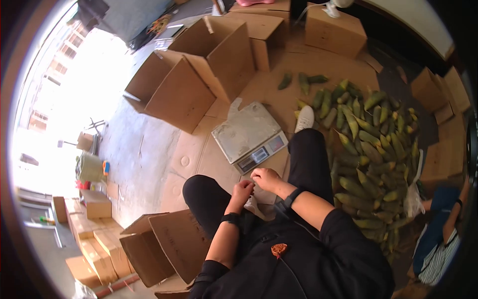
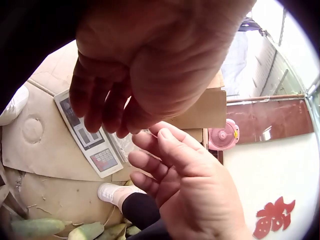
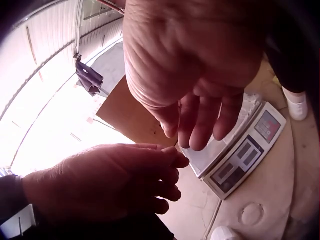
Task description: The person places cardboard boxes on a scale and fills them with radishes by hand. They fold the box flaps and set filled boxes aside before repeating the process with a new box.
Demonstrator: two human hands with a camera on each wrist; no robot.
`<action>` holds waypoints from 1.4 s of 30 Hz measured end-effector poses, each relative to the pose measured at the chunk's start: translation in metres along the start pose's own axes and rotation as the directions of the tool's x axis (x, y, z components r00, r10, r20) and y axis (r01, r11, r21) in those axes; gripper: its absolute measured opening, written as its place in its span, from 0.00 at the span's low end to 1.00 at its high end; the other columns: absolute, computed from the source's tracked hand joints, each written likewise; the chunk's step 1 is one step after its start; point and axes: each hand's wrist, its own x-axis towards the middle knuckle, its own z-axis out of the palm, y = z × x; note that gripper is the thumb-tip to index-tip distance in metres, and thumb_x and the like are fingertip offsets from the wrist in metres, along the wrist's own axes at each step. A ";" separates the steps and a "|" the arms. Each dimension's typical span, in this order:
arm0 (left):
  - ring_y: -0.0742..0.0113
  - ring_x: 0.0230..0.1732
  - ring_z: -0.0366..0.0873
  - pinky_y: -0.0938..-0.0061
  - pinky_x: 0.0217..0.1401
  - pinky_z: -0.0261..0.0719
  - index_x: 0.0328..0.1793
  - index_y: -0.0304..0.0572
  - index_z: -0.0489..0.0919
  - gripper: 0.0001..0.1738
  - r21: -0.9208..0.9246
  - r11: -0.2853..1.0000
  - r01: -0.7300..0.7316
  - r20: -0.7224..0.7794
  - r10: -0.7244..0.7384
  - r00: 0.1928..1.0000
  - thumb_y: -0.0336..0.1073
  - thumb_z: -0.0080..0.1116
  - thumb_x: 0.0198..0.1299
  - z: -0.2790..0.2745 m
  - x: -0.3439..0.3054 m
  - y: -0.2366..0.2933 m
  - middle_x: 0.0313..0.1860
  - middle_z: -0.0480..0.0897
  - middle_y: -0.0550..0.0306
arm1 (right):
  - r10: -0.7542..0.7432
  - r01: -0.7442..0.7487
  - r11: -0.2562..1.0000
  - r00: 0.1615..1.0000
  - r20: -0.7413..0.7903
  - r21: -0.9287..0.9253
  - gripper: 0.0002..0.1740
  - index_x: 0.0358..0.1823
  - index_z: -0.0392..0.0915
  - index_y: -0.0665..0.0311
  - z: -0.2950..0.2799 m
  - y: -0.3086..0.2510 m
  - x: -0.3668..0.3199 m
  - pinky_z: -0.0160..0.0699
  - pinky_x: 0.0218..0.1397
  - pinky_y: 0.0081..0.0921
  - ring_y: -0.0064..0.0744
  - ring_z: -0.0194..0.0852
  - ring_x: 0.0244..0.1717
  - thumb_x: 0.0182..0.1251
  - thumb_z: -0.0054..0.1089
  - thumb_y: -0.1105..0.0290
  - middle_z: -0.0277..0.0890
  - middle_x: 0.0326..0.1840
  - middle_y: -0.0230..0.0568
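Observation:
Both hands meet in front of the person's body, just short of a digital scale (image 1: 246, 130) with a white body and a worn, pale plate. The left hand (image 1: 242, 192) has its fingers bent, with the fingertips close to those of the right hand (image 1: 267, 179). In the left wrist view the right hand's thumb lies against its forefinger, pinching a thin pale strand (image 2: 152, 134). The left hand's thumb and forefinger come together in the right wrist view, but I cannot tell whether they hold the strand too. Nothing lies on the scale plate except a crumpled pale film.
A large heap of green, cucumber-like vegetables (image 1: 371, 149) lies to the right on flattened cardboard (image 1: 194, 144). Open cardboard boxes (image 1: 174, 94) stand ahead and left; another box (image 1: 181, 241) is by the left knee. Another person's arm (image 1: 450, 219) shows at the right edge.

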 end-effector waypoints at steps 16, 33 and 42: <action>0.75 0.24 0.76 0.78 0.28 0.74 0.33 0.35 0.78 0.10 -0.118 0.982 -0.147 -0.278 0.110 0.954 0.36 0.57 0.56 -0.035 -0.033 0.037 0.21 0.79 0.59 | -0.009 -0.020 0.979 0.990 0.137 0.204 0.08 0.38 0.79 0.67 0.002 -0.005 0.016 0.76 0.32 0.21 0.23 0.77 0.27 0.59 0.54 0.73 0.79 0.28 0.37; 0.57 0.33 0.77 0.68 0.37 0.74 0.35 0.40 0.79 0.06 0.263 0.952 -0.155 -0.877 0.303 0.373 0.34 0.58 0.55 -0.171 -0.180 0.038 0.30 0.79 0.50 | 0.073 -0.147 0.959 0.954 0.290 0.241 0.09 0.41 0.76 0.71 0.004 -0.001 0.018 0.75 0.30 0.18 0.22 0.74 0.27 0.62 0.51 0.75 0.78 0.32 0.39; 0.54 0.51 0.70 0.59 0.52 0.68 0.44 0.43 0.77 0.14 0.483 0.806 0.343 -0.875 0.457 0.159 0.33 0.61 0.49 -0.203 -0.207 -0.001 0.44 0.75 0.54 | 0.086 -0.162 0.960 0.947 0.310 0.227 0.10 0.41 0.76 0.71 0.002 0.002 0.017 0.75 0.31 0.18 0.22 0.74 0.27 0.62 0.51 0.74 0.78 0.32 0.39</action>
